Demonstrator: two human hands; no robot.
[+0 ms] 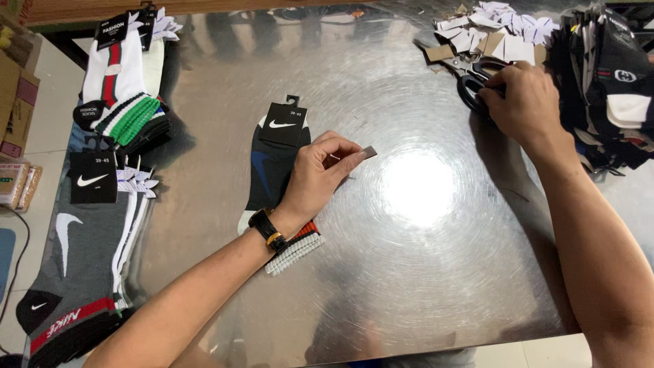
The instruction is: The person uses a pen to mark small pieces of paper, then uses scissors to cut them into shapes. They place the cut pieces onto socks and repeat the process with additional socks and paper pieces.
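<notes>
My left hand [320,174] rests on a dark sock pair [269,170] with a black card tag, lying on the shiny metal table [409,259]. Its fingers pinch a small grey cardboard strip [366,152]. A black watch sits on that wrist. My right hand [524,102] is at the far right of the table, closed around black-handled scissors [473,85] that lie next to a heap of paper and card scraps [497,34].
Stacks of tagged socks lie at the left: white with red and green stripes [126,88], grey and black ones [82,252]. A pile of dark socks [613,82] fills the right edge. Cardboard boxes [17,95] stand on the floor to the left.
</notes>
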